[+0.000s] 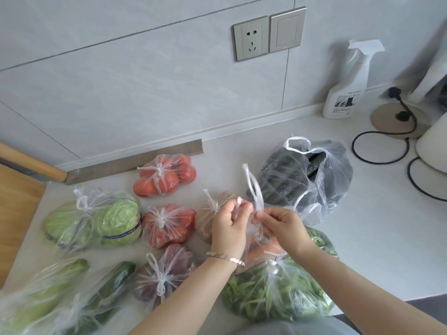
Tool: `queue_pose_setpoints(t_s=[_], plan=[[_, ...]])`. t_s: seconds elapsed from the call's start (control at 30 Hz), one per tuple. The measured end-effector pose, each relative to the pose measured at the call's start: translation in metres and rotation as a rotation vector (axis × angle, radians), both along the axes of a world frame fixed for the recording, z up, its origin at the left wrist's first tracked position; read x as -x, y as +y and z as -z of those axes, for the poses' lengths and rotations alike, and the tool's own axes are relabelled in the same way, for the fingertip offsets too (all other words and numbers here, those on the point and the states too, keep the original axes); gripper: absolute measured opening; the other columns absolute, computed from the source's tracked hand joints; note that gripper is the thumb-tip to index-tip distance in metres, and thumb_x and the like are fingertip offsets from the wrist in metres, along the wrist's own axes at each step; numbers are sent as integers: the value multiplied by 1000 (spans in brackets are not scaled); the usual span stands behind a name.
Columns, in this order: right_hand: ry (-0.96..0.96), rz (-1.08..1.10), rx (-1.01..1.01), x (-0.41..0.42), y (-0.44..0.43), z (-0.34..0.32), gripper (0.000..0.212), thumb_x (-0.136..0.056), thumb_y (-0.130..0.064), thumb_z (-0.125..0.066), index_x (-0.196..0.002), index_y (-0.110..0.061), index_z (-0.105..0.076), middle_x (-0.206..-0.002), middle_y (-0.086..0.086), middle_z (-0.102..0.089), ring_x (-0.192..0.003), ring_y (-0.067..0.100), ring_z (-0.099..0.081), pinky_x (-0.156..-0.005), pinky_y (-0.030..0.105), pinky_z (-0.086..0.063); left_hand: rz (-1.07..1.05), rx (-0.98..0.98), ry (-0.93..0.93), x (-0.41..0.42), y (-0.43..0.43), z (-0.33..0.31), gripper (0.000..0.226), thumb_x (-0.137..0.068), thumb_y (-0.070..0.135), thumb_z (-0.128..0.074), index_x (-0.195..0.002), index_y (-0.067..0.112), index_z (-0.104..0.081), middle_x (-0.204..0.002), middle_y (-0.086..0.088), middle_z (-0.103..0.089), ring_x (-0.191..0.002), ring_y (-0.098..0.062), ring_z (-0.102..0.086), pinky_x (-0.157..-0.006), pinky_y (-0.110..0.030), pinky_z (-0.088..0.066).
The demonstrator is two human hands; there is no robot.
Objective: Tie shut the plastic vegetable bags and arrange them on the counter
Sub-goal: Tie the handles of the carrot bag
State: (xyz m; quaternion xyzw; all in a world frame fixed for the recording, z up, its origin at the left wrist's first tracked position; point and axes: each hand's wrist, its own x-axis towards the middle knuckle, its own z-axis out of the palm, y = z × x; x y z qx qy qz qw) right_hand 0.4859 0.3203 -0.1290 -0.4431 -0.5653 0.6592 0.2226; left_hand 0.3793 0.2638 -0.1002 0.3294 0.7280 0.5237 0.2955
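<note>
My left hand [228,222] and my right hand [281,223] each pinch a handle of a clear bag of carrots [264,249], twisting the handles together above it. Tied bags lie around: two of tomatoes [167,176] [169,226], one of cabbage [96,221], a purple vegetable bag [167,274], a brown vegetable bag [209,213], a leafy greens bag [278,293], and cucumber and green vegetable bags [72,298] at front left. An untied bag of dark cucumbers [312,180] lies at the back right, its handles loose.
A white spray bottle [346,90] stands by the wall at the right, beside a black cable [382,151] and a white appliance [433,146]. A wall socket [251,37] is above. A wooden board [17,201] lies at the left. The counter's front edge [387,301] is near.
</note>
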Motion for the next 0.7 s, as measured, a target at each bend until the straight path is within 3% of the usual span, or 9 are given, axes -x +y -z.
queue_pose_setpoints(t_s=[0.07,0.13,0.27,0.33,0.43,0.5,0.6,0.7], plan=[[-12,38,46,3,1,0,38,-91,-16,-56,-53,-14,-59,-36,-7,-36,-37,10,-28,-43,21,-26,20,-72,-28,-1,-4,-10,26,-91,22,-49,-71,7,-56,-64,6,-56,-57,-1,-49,-61,-19,-43],[-90,-15,-71,9,-2,-2,43,-89,-13,-56,-47,-16,-50,-35,-9,-37,-33,4,-28,-42,15,-26,149,-144,-77,-4,-4,-24,24,-88,25,-44,-72,14,-57,-63,7,-57,-51,0,-46,-59,-14,-41],[-154,-219,-324,12,-11,-4,38,-86,-4,-51,-50,-6,-39,-45,-8,-35,-45,6,-31,-49,19,-24,294,-147,-71,-1,17,-44,29,-94,11,-40,-75,18,-60,-67,7,-62,-53,-3,-49,-61,-15,-46],[-139,-305,-374,6,-11,-3,32,-86,-9,-54,-57,-5,-42,-55,-6,-36,-52,5,-32,-54,20,-26,285,-115,-229,0,31,-47,32,-96,4,-35,-76,12,-59,-70,-2,-61,-53,-3,-54,-59,-14,-48],[-119,-295,-328,1,-12,-3,38,-85,-22,-62,-50,-20,-46,-50,-13,-40,-50,4,-33,-53,17,-28,360,-7,-466,-5,40,-37,29,-97,3,-31,-84,8,-56,-78,-7,-60,-58,-2,-60,-65,-15,-50],[-62,-236,-251,2,-14,-3,32,-86,-22,-61,-58,-7,-58,-52,-7,-43,-50,4,-31,-53,20,-27,431,101,-273,-5,36,-26,20,-97,8,-35,-101,10,-55,-86,-3,-62,-72,-2,-60,-73,-13,-47],[21,-84,-53,2,-11,-5,29,-88,-10,-56,-78,17,-58,-60,11,-46,-54,12,-37,-52,21,-30,483,122,268,5,21,-14,32,-94,24,-44,-126,18,-45,-90,10,-59,-82,2,-54,-78,-3,-39],[58,-1,97,2,-6,-6,26,-90,-9,-54,-83,14,-63,-52,3,-49,-48,9,-40,-49,16,-34,435,56,431,7,4,-4,47,-89,30,-54,-133,26,-37,-93,12,-57,-87,10,-50,-80,3,-35]])
